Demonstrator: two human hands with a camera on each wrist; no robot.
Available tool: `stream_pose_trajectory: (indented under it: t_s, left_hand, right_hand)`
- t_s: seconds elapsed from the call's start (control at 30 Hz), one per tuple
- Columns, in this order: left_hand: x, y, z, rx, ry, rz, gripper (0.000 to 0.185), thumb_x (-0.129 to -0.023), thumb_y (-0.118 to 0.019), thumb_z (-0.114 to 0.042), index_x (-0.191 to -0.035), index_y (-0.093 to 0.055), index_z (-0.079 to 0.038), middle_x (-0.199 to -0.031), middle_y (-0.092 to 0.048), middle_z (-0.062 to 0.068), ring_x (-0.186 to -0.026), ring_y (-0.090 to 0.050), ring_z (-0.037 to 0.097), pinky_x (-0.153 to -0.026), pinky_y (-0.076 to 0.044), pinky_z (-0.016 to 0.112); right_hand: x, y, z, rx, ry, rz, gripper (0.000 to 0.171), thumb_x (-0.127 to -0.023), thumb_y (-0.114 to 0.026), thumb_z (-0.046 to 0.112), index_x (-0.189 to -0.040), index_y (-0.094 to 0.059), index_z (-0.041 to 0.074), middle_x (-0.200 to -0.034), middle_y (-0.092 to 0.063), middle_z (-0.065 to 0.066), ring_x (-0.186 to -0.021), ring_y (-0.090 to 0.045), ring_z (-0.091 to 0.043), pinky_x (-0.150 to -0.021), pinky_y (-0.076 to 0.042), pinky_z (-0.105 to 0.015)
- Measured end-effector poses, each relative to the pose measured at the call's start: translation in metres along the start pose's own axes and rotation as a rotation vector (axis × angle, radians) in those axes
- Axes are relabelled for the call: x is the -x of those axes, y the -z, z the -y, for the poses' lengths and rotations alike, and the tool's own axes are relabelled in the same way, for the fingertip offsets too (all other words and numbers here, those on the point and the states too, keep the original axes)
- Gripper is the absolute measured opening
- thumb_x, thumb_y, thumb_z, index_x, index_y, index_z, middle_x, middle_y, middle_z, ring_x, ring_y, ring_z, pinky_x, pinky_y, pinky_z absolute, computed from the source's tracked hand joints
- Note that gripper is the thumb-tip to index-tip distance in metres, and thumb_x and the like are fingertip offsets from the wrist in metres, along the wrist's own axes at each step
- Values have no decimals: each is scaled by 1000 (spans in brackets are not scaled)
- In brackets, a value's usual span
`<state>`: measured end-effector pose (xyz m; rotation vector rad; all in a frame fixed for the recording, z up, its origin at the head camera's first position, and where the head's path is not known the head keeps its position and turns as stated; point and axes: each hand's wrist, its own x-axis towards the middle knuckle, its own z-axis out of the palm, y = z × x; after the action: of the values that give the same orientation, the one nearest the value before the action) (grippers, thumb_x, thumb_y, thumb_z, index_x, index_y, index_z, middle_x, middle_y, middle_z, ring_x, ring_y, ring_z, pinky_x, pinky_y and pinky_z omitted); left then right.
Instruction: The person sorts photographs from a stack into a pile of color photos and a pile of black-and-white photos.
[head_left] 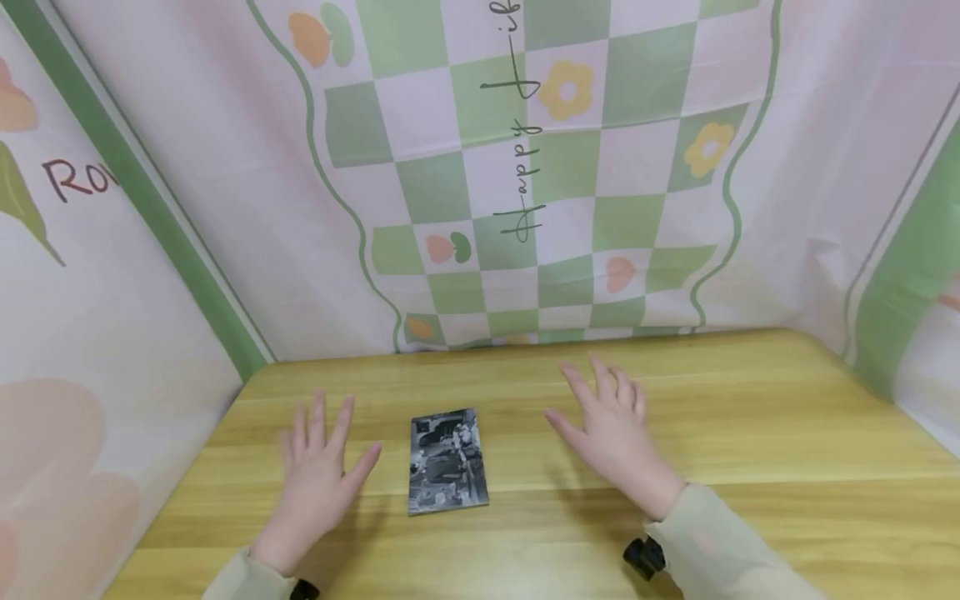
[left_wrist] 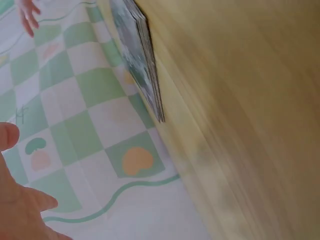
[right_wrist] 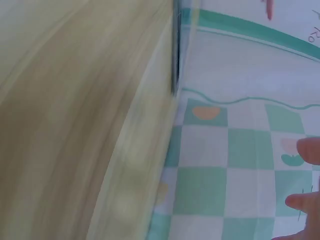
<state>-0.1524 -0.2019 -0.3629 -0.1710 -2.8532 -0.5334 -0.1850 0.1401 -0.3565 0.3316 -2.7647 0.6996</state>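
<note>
Left hand (head_left: 318,471) hovers over the wooden table (head_left: 750,433) with fingers spread, holding nothing; just right of it a black-and-white photo booklet (head_left: 447,460) lies flat near the table's middle; right hand (head_left: 611,429), fingers straight and empty, hangs right of the booklet, apart from it.

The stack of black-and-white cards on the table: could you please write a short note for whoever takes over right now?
Left hand: open, fingers spread, holding nothing, just left of the card stack.
Right hand: open, fingers spread, holding nothing, right of the stack.
The stack lies flat, picture side up, on the wooden table between both hands; the left wrist view shows it as several thin cards.
Done: nothing visibly handled; neither hand appears to touch the stack.
Left: probably taking a grip on the stack.
</note>
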Motion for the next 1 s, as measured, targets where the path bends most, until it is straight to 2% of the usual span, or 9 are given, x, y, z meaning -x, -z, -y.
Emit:
stream_pose_trajectory:
  t_s: [0.1, 0.2, 0.33, 0.4, 0.5, 0.6, 0.7, 0.87, 1.0]
  left_hand:
    - [-1, 1, -2, 116, 14, 40, 73, -97, -45, -46, -151, -18, -6, -155, 3, 27, -138, 1, 53, -107, -6, 73]
    - [-2, 3, -3, 273, 60, 104, 70, -99, -42, -45, -151, -16, -6, -155, -2, 27, -139, -5, 51, -108, -12, 70]
    - [-5, 3, -5, 488, 139, 164, 64, -100, -41, -40, -149, -23, -4, -153, -21, 25, -138, -23, 44, -111, -23, 63]
    - [-7, 1, -5, 565, 168, 182, 62, -99, -44, -38, -147, -28, -3, -149, -31, 24, -134, -33, 41, -110, -29, 59]
    - [-8, -3, -5, 652, 196, 218, 61, -97, -49, -36, -145, -32, -2, -145, -37, 24, -130, -39, 41, -109, -34, 56]
    - [-10, -10, -6, 748, 217, 265, 62, -96, -52, -32, -144, -32, 0, -144, -38, 27, -127, -43, 42, -105, -40, 53]
    - [-12, -17, -7, 823, 230, 294, 61, -96, -51, -29, -144, -32, 3, -143, -37, 29, -125, -45, 42, -101, -45, 50]
    - [-15, -29, -6, 917, 264, 320, 57, -97, -49, -25, -142, -32, 5, -140, -39, 32, -124, -46, 44, -101, -46, 50]
    - [-16, -34, -7, 998, 293, 323, 54, -97, -46, -20, -141, -31, 8, -139, -39, 34, -124, -44, 46, -104, -42, 51]
  right_hand:
    - [-4, -2, 7, -110, -13, 14, 63, -95, -52, 40, -145, -34, 7, -148, -24, -29, -133, -23, -50, -108, -22, -67]
    - [-9, -4, 12, -278, -65, 72, 59, -97, -49, 38, -143, -35, 5, -146, -32, -26, -128, -38, -44, -100, -40, -61]
    - [-14, -8, 14, -497, -154, 163, 51, -99, -45, 34, -140, -40, 3, -141, -41, -24, -121, -48, -40, -95, -47, -53]
    - [-16, -12, 14, -598, -188, 202, 48, -100, -45, 29, -138, -41, 0, -138, -45, -26, -119, -49, -41, -96, -47, -53]
    - [-18, -21, 15, -758, -236, 281, 48, -100, -43, 24, -138, -38, -5, -136, -45, -29, -120, -48, -42, -100, -45, -54]
    - [-21, -32, 16, -915, -291, 360, 50, -99, -42, 20, -139, -34, -10, -136, -43, -32, -119, -49, -43, -101, -45, -52]
    - [-24, -46, 18, -1026, -331, 412, 50, -99, -41, 17, -137, -33, -14, -132, -46, -33, -114, -54, -39, -99, -48, -46]
    - [-28, -66, 20, -1109, -353, 465, 46, -98, -40, 13, -132, -35, -18, -126, -49, -33, -107, -58, -32, -99, -49, -44]
    - [-30, -75, 23, -1136, -355, 492, 46, -98, -38, 12, -131, -33, -19, -127, -47, -36, -110, -57, -35, -102, -46, -46]
